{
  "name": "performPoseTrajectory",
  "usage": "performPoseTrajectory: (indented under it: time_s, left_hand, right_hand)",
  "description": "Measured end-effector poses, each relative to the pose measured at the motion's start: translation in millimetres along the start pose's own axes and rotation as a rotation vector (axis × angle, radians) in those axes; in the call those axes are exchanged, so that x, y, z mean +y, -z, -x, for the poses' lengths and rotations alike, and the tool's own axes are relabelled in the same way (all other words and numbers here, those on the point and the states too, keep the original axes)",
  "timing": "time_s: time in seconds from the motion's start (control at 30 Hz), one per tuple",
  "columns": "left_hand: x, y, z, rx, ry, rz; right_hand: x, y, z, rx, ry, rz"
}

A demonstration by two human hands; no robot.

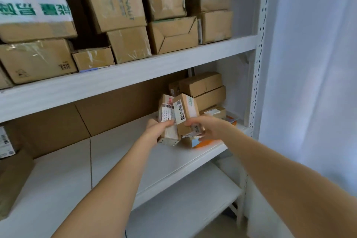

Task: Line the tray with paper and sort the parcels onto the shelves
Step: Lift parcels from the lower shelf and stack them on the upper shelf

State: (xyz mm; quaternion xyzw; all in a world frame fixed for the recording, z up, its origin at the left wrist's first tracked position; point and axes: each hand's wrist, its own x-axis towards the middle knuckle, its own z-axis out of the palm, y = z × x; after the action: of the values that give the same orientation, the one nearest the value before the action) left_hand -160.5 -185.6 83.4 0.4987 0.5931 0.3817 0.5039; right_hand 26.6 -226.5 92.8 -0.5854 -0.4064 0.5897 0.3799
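We've got the pale parcel (167, 120) and brown parcel (186, 111) touching, near the shelf's (116, 160) right end. Left hand (157, 130) grips the pale one, right hand (205, 129) the brown. Risk: both tilted over an orange packet (202, 143); released so, they could topple off the front edge.

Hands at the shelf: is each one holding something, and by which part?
Yes. The left hand grips a white-labelled parcel at its lower end; the right hand grips a brown parcel at its lower end too.
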Motion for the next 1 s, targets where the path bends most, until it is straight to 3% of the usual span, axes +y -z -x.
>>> performPoseTrajectory:
  time_s: [0.17, 0.37, 0.67, 1.0]
  left_hand:
    - [14, -43, 41, -0.074, -0.027, -0.05]
    - [42, -67, 72, -0.292, 0.008, -0.016]
    - [115, -69, 111, -0.54, -0.127, -0.021]
    - [201, -73, 149, -0.345, -0.444, -0.023]
  right_hand:
    - [4, 45, 50, -0.027, 0.0, -0.097]
    - [-11, 83, 97, 0.011, 0.02, -0.031]
    - [-57, 113, 149, 0.064, 0.217, 0.002]
    - [-121, 122, 174, 0.186, 0.505, -0.113]
